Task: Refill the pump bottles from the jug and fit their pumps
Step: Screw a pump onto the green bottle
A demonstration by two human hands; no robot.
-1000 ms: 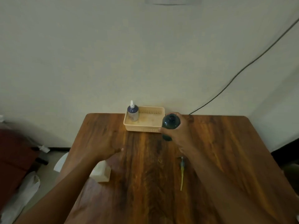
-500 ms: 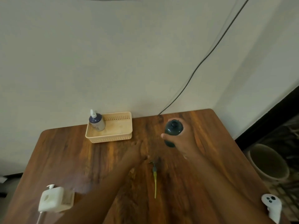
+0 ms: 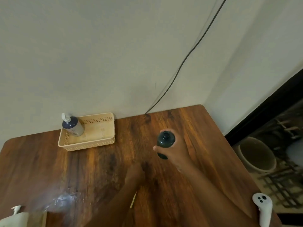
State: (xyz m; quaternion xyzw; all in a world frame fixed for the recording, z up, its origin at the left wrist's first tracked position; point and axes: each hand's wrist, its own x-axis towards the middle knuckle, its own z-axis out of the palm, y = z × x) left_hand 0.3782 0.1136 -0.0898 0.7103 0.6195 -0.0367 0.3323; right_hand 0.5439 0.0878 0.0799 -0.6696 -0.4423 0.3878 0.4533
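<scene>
My right hand (image 3: 177, 150) is shut on a dark green bottle (image 3: 165, 139), held upright just above the wooden table (image 3: 196, 128); its neck is open, with no pump on it. My left hand (image 3: 135, 173) lies low on the table in front of it, fingers curled down over the head of a loose pump. Only the pump's yellowish tube (image 3: 133, 199) shows, beside my forearm. A white jug (image 3: 18, 217) stands at the near left corner, partly cut off.
A beige basket (image 3: 91, 143) at the back left holds a blue-grey bottle (image 3: 73, 126) with a white pump fitted. A white controller (image 3: 263, 208) lies at the table's right edge. A wet, shiny patch (image 3: 65, 199) is near the jug. A pot (image 3: 257, 154) stands on the floor.
My view has swung to the right. My left hand has moved from the jug's side across to the loose pump and covered its head. The right hand keeps holding the green bottle.
</scene>
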